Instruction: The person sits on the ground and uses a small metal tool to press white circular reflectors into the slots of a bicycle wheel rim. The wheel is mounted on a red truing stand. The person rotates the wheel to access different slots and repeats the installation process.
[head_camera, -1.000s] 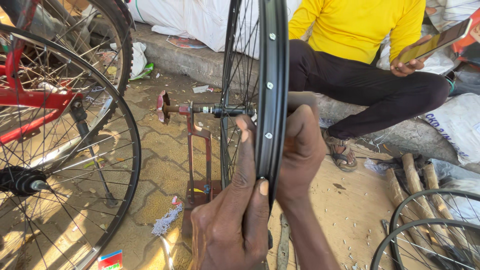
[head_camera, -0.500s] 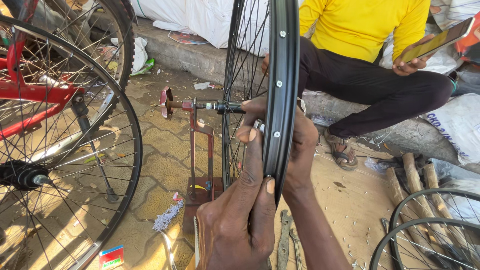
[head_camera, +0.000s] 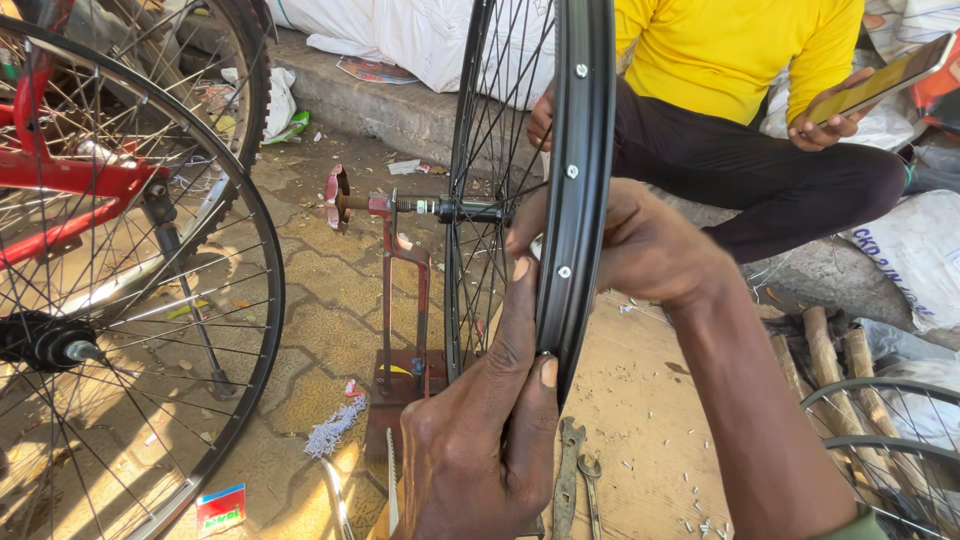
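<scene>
A black bicycle wheel rim (head_camera: 577, 150) with thin spokes stands upright in a red truing stand (head_camera: 405, 300), its axle resting on the stand's top. My left hand (head_camera: 485, 430) pinches the rim's lower edge from below, thumb and forefinger on either side. My right hand (head_camera: 650, 245) wraps around the rim from the right at mid-height, fingers curled toward the spokes.
A red bicycle with a spoked wheel (head_camera: 110, 300) stands at the left. A person in a yellow shirt (head_camera: 740, 50) sits behind the wheel, holding a phone. Wrenches (head_camera: 572, 480) lie on the ground below. More rims (head_camera: 880, 450) and wooden handles lie at lower right.
My right hand has slid up and around the rim. The view has shifted slightly; my left hand stays pinched on the rim's lower edge.
</scene>
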